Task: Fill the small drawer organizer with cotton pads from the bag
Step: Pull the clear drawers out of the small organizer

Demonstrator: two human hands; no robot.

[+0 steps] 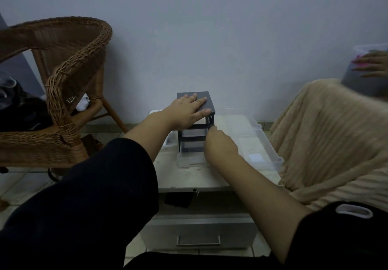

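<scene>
Dark sleeve (pixel 84 206); left hand (pixel 186 112) flat atop organizer (pixel 207 102); right hand (pixel 220 145), grip unclear; pale cabinet (pixel 189 178).

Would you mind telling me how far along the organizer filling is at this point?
Early stage. Done: one clear drawer appears pulled forward at the base of the drawer organizer. In hand: left hand rests flat on its top; right hand reaches its front. Left: no cotton pads or bag visible.

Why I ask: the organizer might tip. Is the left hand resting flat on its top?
Yes, the left hand lies with straight fingers flat on the top of the small drawer organizer.
</scene>
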